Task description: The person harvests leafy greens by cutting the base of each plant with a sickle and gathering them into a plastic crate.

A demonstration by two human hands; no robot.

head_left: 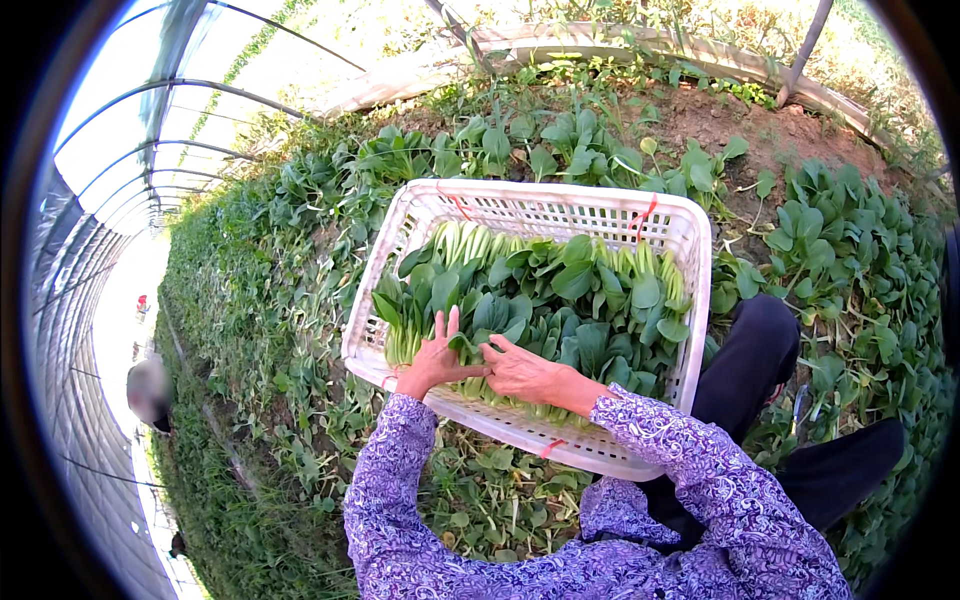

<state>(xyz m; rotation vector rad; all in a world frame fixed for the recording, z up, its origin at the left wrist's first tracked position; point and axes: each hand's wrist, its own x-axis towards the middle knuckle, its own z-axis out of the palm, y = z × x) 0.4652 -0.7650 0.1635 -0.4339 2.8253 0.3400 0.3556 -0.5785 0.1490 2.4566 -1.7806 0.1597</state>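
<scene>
A white plastic crate (697,300) with slotted walls and red ties sits in front of me. Rows of leafy greens (573,280) fill it, their pale stalks laid along the far and near sides and dark leaves toward the middle. Over the near-left part of the crate, my left hand (438,362) has its fingers spread against the greens, thumb reaching right. Close beside it my right hand (528,376) is closed, its fingertips pinching leaves of the greens near the left thumb. The palm sides of both hands are hidden.
Leafy plants (815,235) grow around the crate, with bare reddish soil (690,118) beyond. My bent legs (750,365) are close to the crate's right side. Curved greenhouse hoops (150,150) rise at left, where a blurred person (150,390) is farther off.
</scene>
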